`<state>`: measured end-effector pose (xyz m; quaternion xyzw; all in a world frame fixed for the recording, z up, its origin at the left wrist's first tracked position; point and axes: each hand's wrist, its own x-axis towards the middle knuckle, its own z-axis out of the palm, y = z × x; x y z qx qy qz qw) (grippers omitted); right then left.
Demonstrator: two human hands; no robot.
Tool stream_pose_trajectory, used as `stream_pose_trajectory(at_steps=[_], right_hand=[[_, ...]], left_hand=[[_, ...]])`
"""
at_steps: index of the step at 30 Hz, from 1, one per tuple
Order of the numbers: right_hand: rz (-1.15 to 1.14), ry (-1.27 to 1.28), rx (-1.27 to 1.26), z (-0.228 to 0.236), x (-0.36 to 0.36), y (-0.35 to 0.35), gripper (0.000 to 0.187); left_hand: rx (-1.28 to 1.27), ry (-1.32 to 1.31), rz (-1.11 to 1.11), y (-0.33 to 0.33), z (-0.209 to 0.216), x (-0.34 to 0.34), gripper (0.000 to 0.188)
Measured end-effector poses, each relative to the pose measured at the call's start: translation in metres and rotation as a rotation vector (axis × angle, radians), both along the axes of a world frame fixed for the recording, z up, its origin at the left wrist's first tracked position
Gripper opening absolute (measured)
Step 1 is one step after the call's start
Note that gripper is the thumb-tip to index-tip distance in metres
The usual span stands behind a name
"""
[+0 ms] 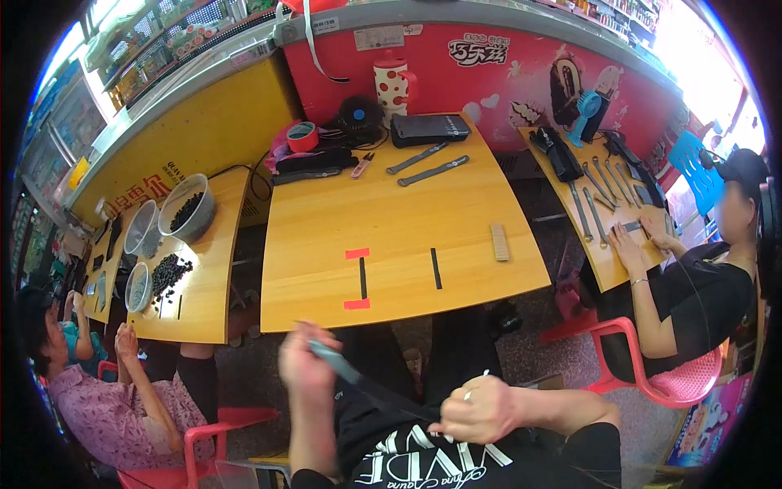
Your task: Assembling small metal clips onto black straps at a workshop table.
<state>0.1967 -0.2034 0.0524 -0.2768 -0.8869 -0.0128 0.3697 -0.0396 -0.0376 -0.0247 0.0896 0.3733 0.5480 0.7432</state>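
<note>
A dark grey strap (371,385) is stretched between my hands, over my lap and in front of the table's near edge. My left hand (305,363), smeared by motion, is closed on its upper, greyish end. Lower down on the right, my right hand (481,407) is closed in a fist around the other end, which its fingers hide. Two similar grey straps, a longer one (434,171) and a shorter one (416,159), lie toward the back of the wooden table (399,212). Red tape strips (357,305) cap both ends of a black line near the front, with a second black line (436,269) to its right.
A ribbed tan block (499,243) lies at the table's right. Farther back are a black pouch (430,130), small snips (362,165), a red tape roll (302,136) and a polka-dot cup (391,88). Co-workers sit at side tables, the left one with tubs (187,208) of black pieces.
</note>
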Motion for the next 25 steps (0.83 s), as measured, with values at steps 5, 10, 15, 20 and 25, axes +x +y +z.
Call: stream_pose_trajectory(at_steps=[5, 10, 15, 20, 25], right_hand=[[-0.16, 0.437, -0.151, 0.036, 0.049, -0.012, 0.034], [-0.345, 0.466, -0.511, 0.053, 0.063, 0.03, 0.02], [-0.263, 0.464, -0.578, 0.063, 0.071, 0.061, 0.017], [-0.267, 0.488, -0.629, 0.082, 0.087, 0.072, 0.016], [-0.204, 0.523, -0.693, 0.09, 0.115, 0.082, 0.016]], left_hand=[[0.358, 0.139, 0.753, 0.105, -0.02, -0.266, 0.018], [0.809, 0.394, -0.091, 0.036, 0.088, -0.096, 0.052], [0.661, 0.428, -0.974, 0.02, 0.09, 0.02, 0.048], [0.69, 0.594, -1.149, 0.028, 0.08, 0.065, 0.054], [1.09, 0.844, -0.906, 0.05, 0.084, 0.09, 0.068]])
